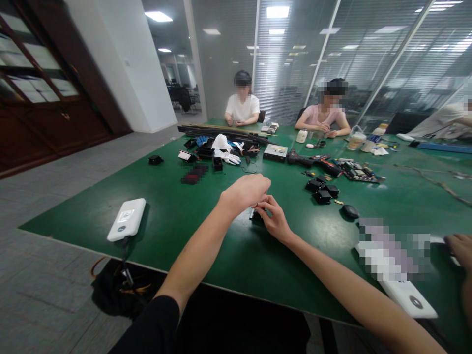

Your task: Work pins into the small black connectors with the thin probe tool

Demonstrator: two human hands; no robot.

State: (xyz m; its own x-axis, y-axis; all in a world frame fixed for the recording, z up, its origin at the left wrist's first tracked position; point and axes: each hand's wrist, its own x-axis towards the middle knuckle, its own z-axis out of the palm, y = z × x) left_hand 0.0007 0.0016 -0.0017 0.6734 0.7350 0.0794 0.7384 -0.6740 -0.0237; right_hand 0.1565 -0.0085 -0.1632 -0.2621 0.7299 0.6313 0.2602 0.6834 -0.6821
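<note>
While the curled left hand [246,191] and pinching right hand [272,218] meet over a small black block-shaped part [256,216] on the green table [177,216], work on it appears unfinished, with similar black blocks [321,191] lying untouched well beyond it.

Both forearms are bare from the elbow down to the left hand [245,191] and the right hand [275,221]. A black short sleeve [155,327] covers the left upper arm at the bottom edge. No watch, glove or bracelet shows on either wrist.
</note>
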